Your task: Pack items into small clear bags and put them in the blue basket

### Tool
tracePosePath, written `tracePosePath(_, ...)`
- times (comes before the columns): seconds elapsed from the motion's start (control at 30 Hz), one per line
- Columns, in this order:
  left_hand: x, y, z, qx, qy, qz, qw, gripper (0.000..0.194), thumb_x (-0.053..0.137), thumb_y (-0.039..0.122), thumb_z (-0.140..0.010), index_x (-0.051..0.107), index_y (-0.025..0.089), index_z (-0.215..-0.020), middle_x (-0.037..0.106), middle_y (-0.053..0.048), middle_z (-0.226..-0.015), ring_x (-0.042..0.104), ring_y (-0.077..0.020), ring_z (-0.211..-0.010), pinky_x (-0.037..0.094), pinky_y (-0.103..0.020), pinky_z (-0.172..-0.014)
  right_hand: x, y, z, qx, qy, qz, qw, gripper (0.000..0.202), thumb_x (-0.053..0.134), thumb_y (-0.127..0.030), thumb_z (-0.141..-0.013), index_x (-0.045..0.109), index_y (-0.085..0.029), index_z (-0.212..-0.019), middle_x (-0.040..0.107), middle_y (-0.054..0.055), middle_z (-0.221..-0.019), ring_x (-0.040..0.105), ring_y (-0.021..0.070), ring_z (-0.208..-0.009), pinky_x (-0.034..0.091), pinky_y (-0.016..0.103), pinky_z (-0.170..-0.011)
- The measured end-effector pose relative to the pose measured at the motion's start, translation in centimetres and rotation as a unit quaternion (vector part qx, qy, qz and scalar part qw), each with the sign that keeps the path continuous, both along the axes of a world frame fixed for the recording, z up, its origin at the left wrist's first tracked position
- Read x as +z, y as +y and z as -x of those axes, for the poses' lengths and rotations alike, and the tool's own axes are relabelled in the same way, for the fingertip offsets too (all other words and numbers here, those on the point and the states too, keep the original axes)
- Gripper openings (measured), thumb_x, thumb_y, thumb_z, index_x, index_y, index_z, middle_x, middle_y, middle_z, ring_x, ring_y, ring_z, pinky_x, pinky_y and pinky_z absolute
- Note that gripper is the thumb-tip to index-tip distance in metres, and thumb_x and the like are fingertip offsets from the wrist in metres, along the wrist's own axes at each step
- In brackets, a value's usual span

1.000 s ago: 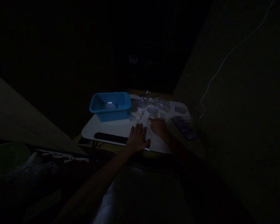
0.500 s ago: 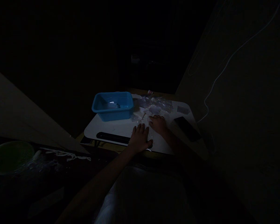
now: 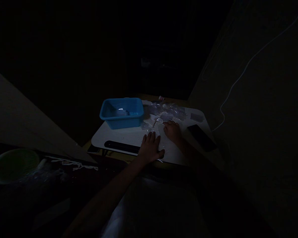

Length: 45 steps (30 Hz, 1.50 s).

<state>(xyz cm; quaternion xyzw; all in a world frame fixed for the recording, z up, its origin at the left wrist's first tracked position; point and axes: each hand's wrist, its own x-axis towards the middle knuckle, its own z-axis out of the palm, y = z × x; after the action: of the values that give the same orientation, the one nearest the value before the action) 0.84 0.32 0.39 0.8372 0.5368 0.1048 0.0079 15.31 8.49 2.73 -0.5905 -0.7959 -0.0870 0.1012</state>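
My left hand (image 3: pixel 150 147) lies flat near the front edge of a small white table (image 3: pixel 124 135), fingers spread and holding nothing. Under and just ahead of its fingertips is a thin clear plastic piece (image 3: pixel 152 130), its outline hard to make out in the dark. To the right and a little farther back, my right hand (image 3: pixel 173 131) rests on the tabletop with its fingers slightly bent and nothing visible in them. Beyond both hands spreads a loose pile of clear plastic packets (image 3: pixel 167 110).
A blue plastic basin (image 3: pixel 121 123) with something pale and shiny inside stands at the table's left. A dark phone-like slab (image 3: pixel 201 137) and a flat translucent packet (image 3: pixel 196 117) lie on the right. A green basket (image 3: pixel 15 165) sits at lower left; a white cable (image 3: pixel 243 71) hangs along the wall.
My right hand has shifted slightly right, its index finger less stretched out. My left hand stays spread in about the same spot. The whole view has moved a little.
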Motion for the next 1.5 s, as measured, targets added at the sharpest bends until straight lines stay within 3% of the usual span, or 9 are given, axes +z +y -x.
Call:
tracePosePath(0.27, -0.4, 0.4, 0.1, 0.006, 0.002, -0.006, 1.0, 0.069, 0.043, 0.055, -0.076, 0.035, 0.014, -0.131, 0.028, -0.017, -0.14, 0.02, -0.0339, -0.13, 0.018, -0.048, -0.103, -1.6, -3.3, -6.4, -0.013, 0.052, -0.002, 0.999, 0.037, 0.037, -0.014, -0.079, 0.058, -0.008, -0.108, 0.06, 0.012, -0.11, 0.051, 0.0204, -0.103, 0.034, 0.032, -0.093)
tracePosePath(0.4, -0.6, 0.6, 0.1, 0.016, -0.001, -0.014, 1.0, 0.069, 0.043, 0.056, -0.076, 0.036, 0.015, -0.131, 0.03, -0.016, -0.139, 0.022, -0.0334, -0.129, 0.019, -0.047, -0.102, -2.8, -4.5, -8.2, -0.011, 0.096, -0.022, 0.995, 0.038, 0.036, -0.015, -0.078, 0.057, -0.01, -0.11, 0.059, 0.012, -0.113, 0.051, 0.0215, -0.107, 0.036, 0.037, -0.095)
tracePosePath(0.63, -0.5, 0.8, 0.2, 0.027, 0.008, -0.015, 1.0, 0.068, 0.04, 0.056, -0.078, 0.035, 0.013, -0.131, 0.03, -0.017, -0.139, 0.021, -0.0327, -0.129, 0.019, -0.045, -0.103, -4.3, -5.6, -8.5, -0.012, 0.151, -0.031, 0.988, 0.039, 0.035, -0.016, -0.078, 0.057, -0.011, -0.109, 0.059, 0.013, -0.112, 0.052, 0.0218, -0.106, 0.038, 0.039, -0.095)
tracePosePath(0.9, -0.6, 0.8, 0.4, 0.011, 0.015, -0.02, 1.0, 0.067, 0.041, 0.055, -0.079, 0.034, 0.015, -0.132, 0.029, -0.017, -0.14, 0.022, -0.0326, -0.129, 0.02, -0.047, -0.102, -5.7, -4.6, -9.6, -0.05, 0.239, -0.099, 0.965, 0.041, 0.034, -0.016, -0.074, 0.055, -0.012, -0.108, 0.056, 0.013, -0.114, 0.049, 0.022, -0.11, 0.036, 0.042, -0.097)
tracePosePath(1.03, -0.5, 0.9, 0.6, 0.003, -0.02, -0.029, 0.999, 0.062, 0.036, 0.054, -0.082, 0.036, 0.016, -0.13, 0.033, -0.016, -0.138, 0.026, -0.0305, -0.128, 0.023, -0.047, -0.101, -6.0, -4.2, -9.8, -0.074, 0.253, -0.113, 0.958, 0.041, 0.032, -0.015, -0.073, 0.056, -0.014, -0.106, 0.058, 0.012, -0.11, 0.05, 0.0216, -0.107, 0.037, 0.041, -0.096)
tracePosePath(1.13, -0.5, 1.1, 0.9, -0.001, -0.08, -0.04, 0.996, 0.05, 0.03, 0.043, -0.087, 0.038, 0.015, -0.128, 0.038, -0.013, -0.134, 0.03, -0.0252, -0.126, 0.027, -0.043, -0.101, -6.0, -4.1, -9.6, -0.085, 0.243, -0.105, 0.961, 0.041, 0.031, -0.015, -0.073, 0.056, -0.013, -0.106, 0.058, 0.012, -0.11, 0.05, 0.0207, -0.107, 0.037, 0.039, -0.096)
tracePosePath(1.2, -0.7, 1.3, 1.2, 0.033, -0.133, -0.055, 0.989, 0.043, 0.029, 0.034, -0.088, 0.041, 0.014, -0.124, 0.042, -0.013, -0.131, 0.034, -0.0231, -0.123, 0.03, -0.041, -0.1, -5.9, -4.1, -9.5, -0.091, 0.233, -0.095, 0.964, 0.042, 0.031, -0.014, -0.073, 0.056, -0.011, -0.107, 0.057, 0.013, -0.11, 0.049, 0.0204, -0.107, 0.037, 0.037, -0.096)
tracePosePath(1.33, -1.0, 2.1, 2.0, 0.157, -0.217, -0.074, 0.961, 0.038, 0.038, 0.026, -0.082, 0.045, 0.012, -0.117, 0.045, -0.014, -0.126, 0.04, -0.0238, -0.118, 0.034, -0.039, -0.097, -5.6, -4.2, -9.3, -0.089, 0.222, -0.081, 0.968, 0.042, 0.031, -0.013, -0.073, 0.056, -0.01, -0.107, 0.057, 0.014, -0.111, 0.048, 0.0209, -0.108, 0.036, 0.038, -0.096)
tracePosePath(1.5, -0.5, 3.0, 2.0, 0.23, -0.233, -0.026, 0.944, 0.061, 0.051, 0.033, -0.075, 0.031, 0.009, -0.128, 0.051, -0.016, -0.12, 0.046, -0.0275, -0.112, 0.037, -0.041, -0.092, -5.5, -4.2, -9.0, -0.085, 0.249, -0.094, 0.96, 0.041, 0.032, -0.013, -0.071, 0.057, -0.012, -0.104, 0.059, 0.013, -0.107, 0.05, 0.0213, -0.106, 0.036, 0.039, -0.096)
